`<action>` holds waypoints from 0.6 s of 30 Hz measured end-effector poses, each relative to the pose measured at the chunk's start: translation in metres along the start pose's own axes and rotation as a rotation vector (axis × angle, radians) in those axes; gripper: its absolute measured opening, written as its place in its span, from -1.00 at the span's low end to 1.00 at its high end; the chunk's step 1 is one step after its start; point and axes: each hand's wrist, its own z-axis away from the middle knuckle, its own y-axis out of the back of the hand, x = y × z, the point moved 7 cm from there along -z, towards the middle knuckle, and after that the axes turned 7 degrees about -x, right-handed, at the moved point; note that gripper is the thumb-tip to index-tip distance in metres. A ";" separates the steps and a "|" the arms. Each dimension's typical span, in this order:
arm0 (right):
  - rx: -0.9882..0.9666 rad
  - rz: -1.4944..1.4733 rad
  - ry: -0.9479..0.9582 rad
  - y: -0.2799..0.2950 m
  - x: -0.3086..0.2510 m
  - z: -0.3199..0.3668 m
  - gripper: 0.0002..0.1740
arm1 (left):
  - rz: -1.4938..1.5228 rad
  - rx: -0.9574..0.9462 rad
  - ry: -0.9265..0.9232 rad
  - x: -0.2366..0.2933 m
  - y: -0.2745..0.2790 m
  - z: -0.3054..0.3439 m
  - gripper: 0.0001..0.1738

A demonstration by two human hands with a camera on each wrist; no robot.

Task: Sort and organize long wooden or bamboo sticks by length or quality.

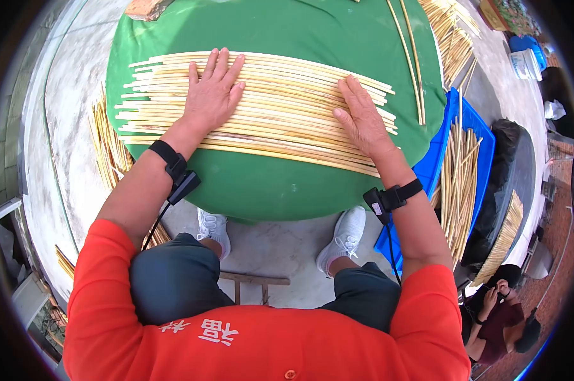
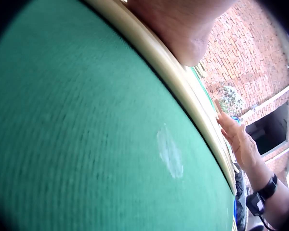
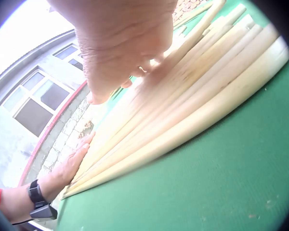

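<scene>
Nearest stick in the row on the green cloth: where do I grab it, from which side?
Pinch the nearest stick at mid-length, coming from the near edge. It is long, thin and outermost, with bare green cloth beside it; the left hand and right hand lie flat toward its ends.

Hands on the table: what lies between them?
Only pale sticks, laid flat on the green cloth, span from left hand to right hand; the head view shows it.

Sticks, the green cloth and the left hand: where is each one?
sticks (image 1: pixel 287 108), head view, middle of the flat row.
green cloth (image 1: pixel 274 190), head view, bare part near the front edge.
left hand (image 1: pixel 212 95), head view, back of the hand.
</scene>
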 end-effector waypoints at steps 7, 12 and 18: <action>0.566 -0.508 -0.572 0.039 0.128 0.035 -0.72 | -0.013 -0.001 0.009 0.001 0.002 -0.001 -0.40; 0.397 -0.409 -0.516 0.044 0.111 0.031 -0.87 | -0.014 -0.001 0.009 0.001 0.001 0.000 -0.40; 0.383 -0.038 -0.148 0.043 0.070 0.012 -0.93 | -0.003 -0.001 0.007 0.001 0.002 0.000 -0.40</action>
